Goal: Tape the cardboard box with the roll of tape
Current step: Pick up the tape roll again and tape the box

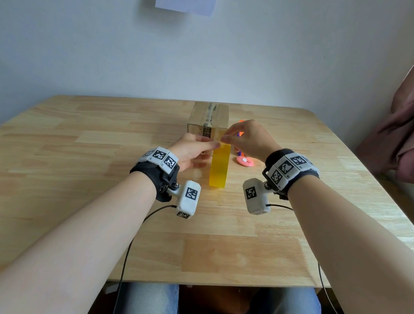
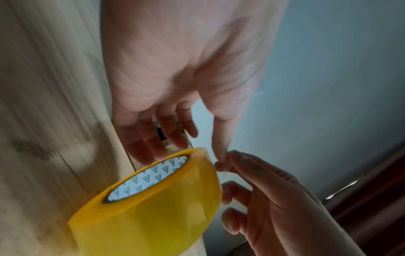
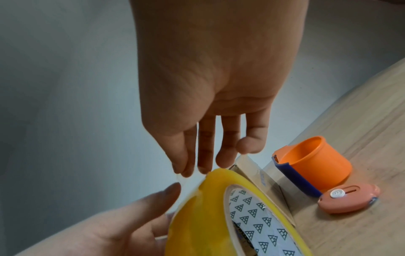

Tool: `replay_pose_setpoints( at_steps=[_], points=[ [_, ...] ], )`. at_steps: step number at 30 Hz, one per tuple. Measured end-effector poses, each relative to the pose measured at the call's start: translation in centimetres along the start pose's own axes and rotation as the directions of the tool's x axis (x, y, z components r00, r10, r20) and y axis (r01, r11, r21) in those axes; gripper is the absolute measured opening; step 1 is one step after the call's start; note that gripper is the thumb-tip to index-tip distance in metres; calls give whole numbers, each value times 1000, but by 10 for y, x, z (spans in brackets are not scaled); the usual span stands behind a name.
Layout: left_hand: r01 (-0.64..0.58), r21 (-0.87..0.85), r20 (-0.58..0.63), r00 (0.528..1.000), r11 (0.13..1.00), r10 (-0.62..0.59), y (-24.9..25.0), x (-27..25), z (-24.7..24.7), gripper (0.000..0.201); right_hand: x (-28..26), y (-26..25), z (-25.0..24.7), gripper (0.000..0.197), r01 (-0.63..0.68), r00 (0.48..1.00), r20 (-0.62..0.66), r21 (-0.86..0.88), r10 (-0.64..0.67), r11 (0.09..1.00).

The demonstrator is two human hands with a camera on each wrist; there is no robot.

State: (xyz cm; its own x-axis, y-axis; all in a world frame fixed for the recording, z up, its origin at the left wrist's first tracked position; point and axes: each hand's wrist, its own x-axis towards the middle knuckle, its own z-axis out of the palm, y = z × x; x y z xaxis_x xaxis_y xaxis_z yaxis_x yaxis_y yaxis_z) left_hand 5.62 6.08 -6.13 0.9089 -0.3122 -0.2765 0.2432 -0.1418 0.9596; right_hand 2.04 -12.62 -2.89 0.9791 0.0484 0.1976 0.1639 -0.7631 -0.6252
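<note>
honestly, peel slow: right hand (image 1: 248,140) pinches the tape end (image 2: 221,170) while the relaxed left hand (image 1: 191,150) steadies the roll (image 1: 219,168).

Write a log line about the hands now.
right hand: pinches tape end | left hand: touches tape roll | cardboard box: behind it, on table

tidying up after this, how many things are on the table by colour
brown: 1, cardboard box
yellow: 1, roll of tape
orange and blue: 1, tape dispenser
pink: 1, box cutter
total: 4
</note>
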Motion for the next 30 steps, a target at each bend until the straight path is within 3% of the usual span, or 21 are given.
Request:
replay_pose_setpoints(
  at_steps=[3, 6, 11, 13, 17, 19, 23, 26, 28, 30],
  points=[
    [117, 14, 58, 991, 993, -117, -3, -8, 5, 47, 1, -2, 3, 17, -22, 999, -45, 13, 23, 1000],
    [127, 79, 104, 985, 989, -135, -6, -12, 4, 25, 1, -1, 5, 17, -73, 996, -49, 28, 74, 997],
    [129, 92, 107, 985, 987, -138, -14, -14, 0, 20, -2, 0, 14, 14, -277, 960, 22, 189, 278, 942],
    [128, 88, 107, 985, 988, -137, -15, -16, -2, 21, -3, 1, 13, 26, -391, 920, 120, 275, 373, 878],
    [147, 103, 138, 977, 984, -161, -13, -23, -5, 39, -12, 6, 9, 51, -608, 777, 361, 214, 517, 765],
    [142, 116, 156, 975, 983, -159, -11, -26, -3, 44, -15, 12, 10, 53, -621, 766, 402, 265, 502, 737],
    [81, 93, 180, 979, 992, -97, -1, -31, 9, 39, -24, 9, -5, 52, -558, 828, 364, 452, 427, 696],
    [21, -2, 195, 981, 1000, -20, 12, -33, 25, 33, -28, 8, -23, 48, -475, 877, 233, 556, 421, 682],
    [-19, -76, 176, 984, 997, 32, 19, -30, 37, 17, -27, 10, -35, 43, -430, 887, 94, 520, 451, 738],
    [-58, -114, 101, 992, 992, 69, 26, -26, 47, 14, -25, 16, -45, 33, -411, 881, -41, 426, 471, 806]
  ],
)
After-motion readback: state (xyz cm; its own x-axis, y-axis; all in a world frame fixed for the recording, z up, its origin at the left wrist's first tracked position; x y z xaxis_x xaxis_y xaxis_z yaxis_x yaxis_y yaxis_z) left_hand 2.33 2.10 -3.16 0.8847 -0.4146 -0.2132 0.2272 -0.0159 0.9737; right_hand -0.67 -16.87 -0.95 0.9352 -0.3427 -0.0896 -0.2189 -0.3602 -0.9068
